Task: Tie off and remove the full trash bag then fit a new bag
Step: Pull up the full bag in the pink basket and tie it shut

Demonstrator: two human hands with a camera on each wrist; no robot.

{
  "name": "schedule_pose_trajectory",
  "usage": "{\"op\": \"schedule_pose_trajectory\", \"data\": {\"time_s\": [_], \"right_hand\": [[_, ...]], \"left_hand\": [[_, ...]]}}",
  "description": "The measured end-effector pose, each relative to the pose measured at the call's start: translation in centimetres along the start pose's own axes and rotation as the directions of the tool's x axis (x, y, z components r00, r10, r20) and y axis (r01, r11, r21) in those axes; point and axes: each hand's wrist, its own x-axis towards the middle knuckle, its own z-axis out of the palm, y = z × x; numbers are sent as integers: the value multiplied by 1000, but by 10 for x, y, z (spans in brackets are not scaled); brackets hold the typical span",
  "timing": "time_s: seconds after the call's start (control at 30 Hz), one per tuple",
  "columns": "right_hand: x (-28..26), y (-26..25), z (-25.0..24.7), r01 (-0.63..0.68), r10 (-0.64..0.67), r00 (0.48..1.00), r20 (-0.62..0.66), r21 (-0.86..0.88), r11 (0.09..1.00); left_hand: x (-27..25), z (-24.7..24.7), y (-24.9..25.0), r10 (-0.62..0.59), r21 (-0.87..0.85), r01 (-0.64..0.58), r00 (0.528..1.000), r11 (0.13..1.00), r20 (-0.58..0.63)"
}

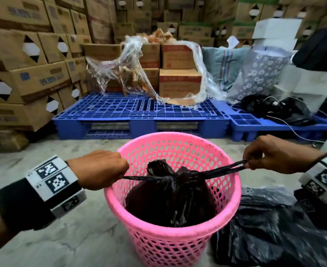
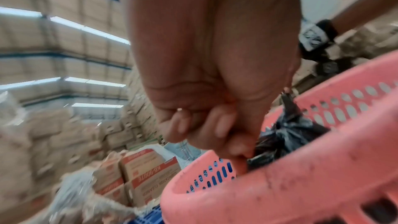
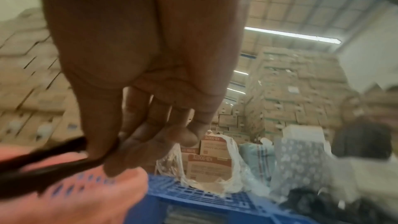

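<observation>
A full black trash bag sits inside the pink perforated basket, its neck gathered into a knot. My left hand grips one stretched bag tail at the basket's left rim. My right hand pinches the other tail, a doubled black strip, beyond the right rim. Both tails run taut from the knot. The left wrist view shows my left hand curled beside the black bag and pink basket rim. In the right wrist view my right hand holds the black tail.
Loose black plastic bags lie on the concrete floor right of the basket. Blue pallets stand behind it, bearing cardboard boxes in torn clear wrap. Stacked cartons wall the left and back. Black bags and a cable rest on the right pallet.
</observation>
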Motion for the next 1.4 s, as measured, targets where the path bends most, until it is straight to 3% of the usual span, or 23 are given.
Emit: {"op": "schedule_pose_trajectory", "data": {"time_s": [0.07, 0.1, 0.13, 0.2, 0.23, 0.27, 0.37, 0.5, 0.57, 0.7, 0.73, 0.8, 0.9, 1.03, 1.1, 1.17, 1.23, 1.3, 1.4], "right_hand": [[-1, -10, -7, -15, 23, 998, -62, 129, 992], [0, -20, -11, 0, 19, 997, -73, 248, 969], [1, -32, -14, 37, -6, 997, -82, 386, 922], [4, -65, -21, 138, -94, 990, -104, 604, 785], [8, -82, -24, 186, -145, 982, -117, 655, 733], [12, -98, -25, 229, -195, 972, -129, 684, 693], [30, -131, -21, 306, -257, 949, -182, 722, 620], [47, -140, -16, 275, -126, 961, -246, 804, 528], [49, -140, -12, 244, -88, 969, -231, 832, 498], [56, -140, -4, 156, 17, 983, -182, 882, 445], [58, -139, -2, 132, 11, 988, -156, 868, 478], [58, -141, 2, 119, -83, 993, -86, 761, 638], [57, -143, 12, 188, -220, 975, 12, 479, 858], [61, -139, 21, 291, -256, 954, -156, 271, 918], [61, -140, 24, 375, -345, 906, -245, 89, 923], [60, -139, 26, 441, -427, 861, -277, -14, 897], [61, -139, 28, 475, -444, 852, -277, 52, 879], [62, -138, 29, 446, -391, 880, -269, 188, 875], [64, -136, 29, 372, -305, 924, -230, 361, 855]], "left_hand": [[0, -5, -7, -101, -90, 99, 995, 991, -17], [2, -8, -13, -161, -251, 151, 987, 956, -19], [6, -12, -16, -208, -494, 178, 978, 851, -6], [15, -22, -14, -263, -906, 135, 965, 400, 28], [20, -29, -11, -266, -976, 80, 964, 203, 24], [24, -35, -6, -255, -996, 26, 967, 84, 4], [38, -47, 18, -152, -993, -102, 984, -65, -92], [48, -43, 42, -57, -968, -160, 987, -195, -151], [47, -38, 44, -87, -962, -188, 981, -198, -174], [40, -33, 35, -150, -974, -225, 964, -10, -221], [38, -32, 34, -156, -972, -234, 960, -2, -231], [35, -29, 32, -159, -969, -248, 957, -17, -242], [34, -28, 29, -147, -974, -228, 963, 5, -226], [36, -23, 24, -149, -998, -63, 987, 23, -66], [35, -22, 22, -131, -1000, 6, 991, 13, 4], [34, -24, 19, -144, -997, 27, 989, 75, 15], [31, -27, 16, -178, -986, -16, 983, 167, -46], [29, -28, 17, -205, -965, -86, 969, 249, -140], [31, -27, 22, -283, -874, -142, 912, 464, -298]]}}
